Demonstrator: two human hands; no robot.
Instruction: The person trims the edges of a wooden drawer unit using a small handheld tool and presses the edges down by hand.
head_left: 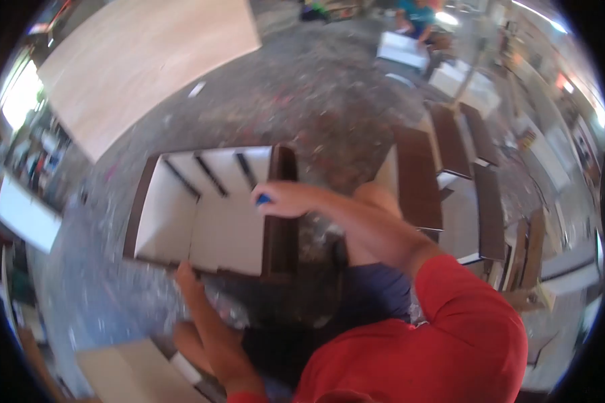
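An open cabinet box (202,265) with dark brown edges and a white inside lies on the floor before me. Three dark strips (210,176) run along its far inner wall. My right hand (286,199) is over the box's right side, its fingers closed round a small blue object (263,199), mostly hidden by the hand. My left hand (187,274) is at the near edge of the box, touching the rim; its fingers are too small and blurred to make out.
A large pale wooden panel (154,60) lies at the upper left. Brown and white drawer boxes (420,178) stand at the right. Farther back, a person (418,17) sits by a white panel (403,50). A beige board (138,373) is at the lower left.
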